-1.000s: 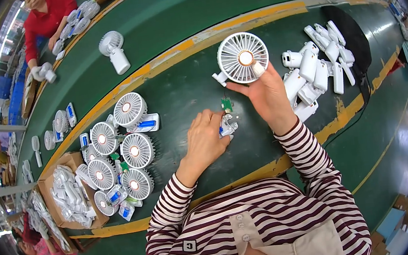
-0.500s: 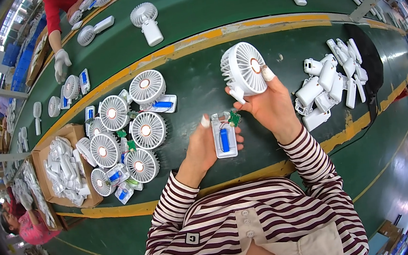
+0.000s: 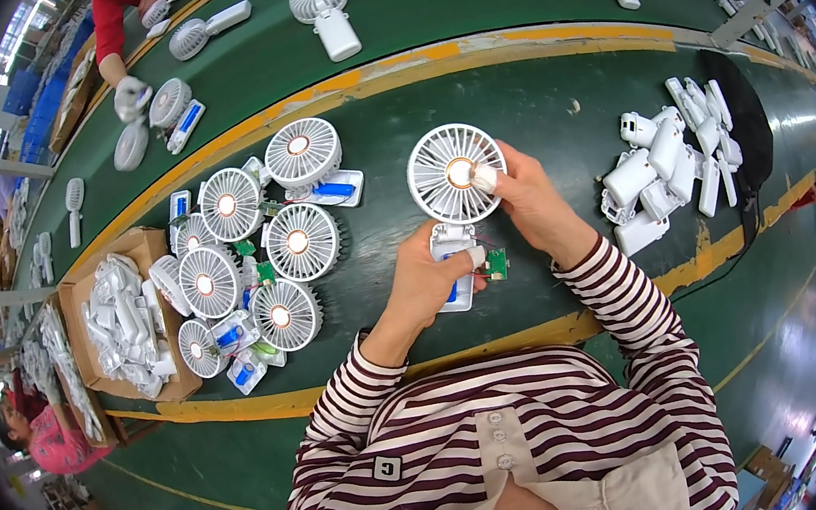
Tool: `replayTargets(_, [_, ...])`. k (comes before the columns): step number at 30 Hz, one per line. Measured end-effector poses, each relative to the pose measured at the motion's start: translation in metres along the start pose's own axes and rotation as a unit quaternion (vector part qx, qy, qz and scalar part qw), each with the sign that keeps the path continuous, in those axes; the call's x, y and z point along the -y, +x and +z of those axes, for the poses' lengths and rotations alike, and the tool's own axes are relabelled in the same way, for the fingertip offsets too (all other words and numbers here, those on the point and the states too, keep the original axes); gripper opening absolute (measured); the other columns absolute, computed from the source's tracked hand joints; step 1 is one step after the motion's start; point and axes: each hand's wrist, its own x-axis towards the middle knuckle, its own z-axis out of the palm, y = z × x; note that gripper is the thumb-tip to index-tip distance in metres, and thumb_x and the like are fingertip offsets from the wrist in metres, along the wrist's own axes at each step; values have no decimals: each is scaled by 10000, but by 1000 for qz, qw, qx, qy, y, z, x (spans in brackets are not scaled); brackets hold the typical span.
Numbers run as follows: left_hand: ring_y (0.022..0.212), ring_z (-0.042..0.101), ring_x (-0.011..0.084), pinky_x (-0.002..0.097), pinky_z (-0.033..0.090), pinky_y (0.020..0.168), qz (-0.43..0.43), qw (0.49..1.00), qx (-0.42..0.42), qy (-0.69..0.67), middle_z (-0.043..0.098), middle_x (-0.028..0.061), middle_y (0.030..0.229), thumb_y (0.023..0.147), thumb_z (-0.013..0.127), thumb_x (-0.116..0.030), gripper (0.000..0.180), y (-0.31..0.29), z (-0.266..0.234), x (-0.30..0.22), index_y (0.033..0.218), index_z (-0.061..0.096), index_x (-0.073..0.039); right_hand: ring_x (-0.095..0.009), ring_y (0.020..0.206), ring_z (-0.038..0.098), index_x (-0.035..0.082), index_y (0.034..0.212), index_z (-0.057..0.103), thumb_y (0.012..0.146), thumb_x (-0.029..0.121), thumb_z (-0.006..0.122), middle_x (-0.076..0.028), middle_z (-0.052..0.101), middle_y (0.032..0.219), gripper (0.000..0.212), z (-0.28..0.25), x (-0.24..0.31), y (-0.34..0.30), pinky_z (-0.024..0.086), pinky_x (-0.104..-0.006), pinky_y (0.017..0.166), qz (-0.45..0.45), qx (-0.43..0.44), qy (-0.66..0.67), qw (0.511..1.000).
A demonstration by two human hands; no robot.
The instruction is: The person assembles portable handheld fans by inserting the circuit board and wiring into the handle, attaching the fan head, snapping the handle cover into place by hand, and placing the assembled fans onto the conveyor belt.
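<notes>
Between my hands is a small white fan head (image 3: 430,167) with a copper-coloured centre, facing up. My right hand (image 3: 527,196) grips it from its right side, the taped thumb on the hub. Just below it my left hand (image 3: 430,275) holds a white handle shell (image 3: 449,240) that carries a blue battery, its taped thumb lying across the shell. A green circuit board (image 3: 497,264) on thin wires sticks out to the right of that thumb. The fan head's lower rim meets or overlaps the shell's top; whether they are joined I cannot tell.
On the left lie several fan heads (image 3: 301,242) with open handles, beside a cardboard box (image 3: 186,386) of white parts. White handle covers (image 3: 663,150) are piled at the right. Beyond the yellow-edged strip, finished-looking fans (image 3: 323,18) lie on the green belt; a co-worker's gloved hand (image 3: 131,98) is at far left.
My right hand has brought the fan head left and down to the handle shell, turning it face up. My left thumb has moved across the shell. Fans on the belt have shifted right.
</notes>
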Motion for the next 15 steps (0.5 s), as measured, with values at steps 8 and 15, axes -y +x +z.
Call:
replayTargets(8, [610, 568, 84, 229, 448, 551, 146, 977, -23, 155, 629, 47, 741, 812, 609, -146, 219, 7, -5, 5, 960, 576, 13, -110, 967, 544, -4, 1191, 462, 829, 130, 587, -41, 569, 1080, 405, -8, 1, 4, 428, -256, 854, 30, 37, 11, 999])
replayTargets(15, [563, 574, 109, 234, 482, 517, 126, 990, -58, 30, 615, 78, 717, 875, 537, -155, 170, 6, -1, -14, 922, 569, 6, -155, 1004, 515, -13, 1215, 419, 817, 121, 577, -89, 524, 1118, 449, -4, -2, 10, 410, -292, 868, -101, 12, -63, 993])
